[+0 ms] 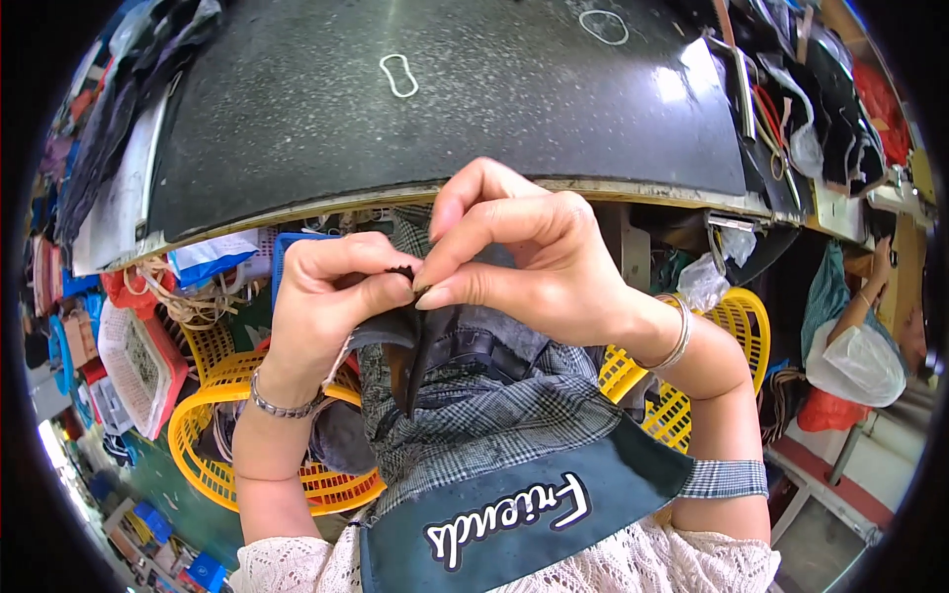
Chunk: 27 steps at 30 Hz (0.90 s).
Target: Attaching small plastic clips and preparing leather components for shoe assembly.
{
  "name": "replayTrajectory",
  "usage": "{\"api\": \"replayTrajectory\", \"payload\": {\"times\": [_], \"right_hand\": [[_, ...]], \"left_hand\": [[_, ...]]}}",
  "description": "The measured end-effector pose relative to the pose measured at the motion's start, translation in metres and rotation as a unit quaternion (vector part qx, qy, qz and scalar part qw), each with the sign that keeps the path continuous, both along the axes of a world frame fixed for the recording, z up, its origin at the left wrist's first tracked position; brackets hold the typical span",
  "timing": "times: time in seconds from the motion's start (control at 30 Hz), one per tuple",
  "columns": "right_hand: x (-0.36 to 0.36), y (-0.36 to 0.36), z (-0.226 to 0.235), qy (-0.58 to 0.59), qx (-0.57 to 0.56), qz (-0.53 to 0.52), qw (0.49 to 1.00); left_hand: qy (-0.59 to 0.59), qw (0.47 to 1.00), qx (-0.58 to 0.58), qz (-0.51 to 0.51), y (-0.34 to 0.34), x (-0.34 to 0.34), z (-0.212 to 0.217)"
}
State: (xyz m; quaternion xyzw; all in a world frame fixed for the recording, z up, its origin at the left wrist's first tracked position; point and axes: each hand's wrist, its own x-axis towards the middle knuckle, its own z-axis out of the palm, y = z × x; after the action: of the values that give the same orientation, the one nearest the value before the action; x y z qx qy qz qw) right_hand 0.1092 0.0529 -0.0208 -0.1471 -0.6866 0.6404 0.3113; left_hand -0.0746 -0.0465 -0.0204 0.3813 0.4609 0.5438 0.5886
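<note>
My left hand (341,287) is closed in a pinch on a dark flexible piece of material (417,361), which hangs down toward my lap and shows a brown patch on one side. My right hand (534,252) meets it at the piece's top edge, thumb and forefinger pressed together there while the other fingers curl above. The fingertips of both hands nearly touch. Whether the right hand holds anything besides that edge is hidden. Below, more dark material with a strap-like band (479,351) lies on my lap, over a checked apron (504,420).
A black-topped table (297,148) is in front, with two pale rubber bands (398,76) on it. Yellow baskets stand at my left (188,455) and right (756,336), the left one holding dark pieces. Another person's arm (870,282) shows at far right, near a white plastic bag (855,366).
</note>
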Motion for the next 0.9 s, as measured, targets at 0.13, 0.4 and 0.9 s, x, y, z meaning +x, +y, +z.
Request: {"api": "replayTrajectory", "payload": {"times": [0.13,0.4,0.9], "right_hand": [[0.049,0.003,-0.009,-0.118,0.147,0.084,0.979],[0.138,-0.009,-0.076,-0.294,0.252,-0.048,0.921],[0.011,-0.004,-0.055,0.018,0.518,-0.185,0.835]], "left_hand": [[0.076,0.995,0.039,0.057,-0.004,-0.003,-0.009],[0.169,0.985,-0.027,-0.029,-0.001,0.0,-0.008],[0.1,0.971,-0.219,0.01,-0.028,0.015,-0.031]]}}
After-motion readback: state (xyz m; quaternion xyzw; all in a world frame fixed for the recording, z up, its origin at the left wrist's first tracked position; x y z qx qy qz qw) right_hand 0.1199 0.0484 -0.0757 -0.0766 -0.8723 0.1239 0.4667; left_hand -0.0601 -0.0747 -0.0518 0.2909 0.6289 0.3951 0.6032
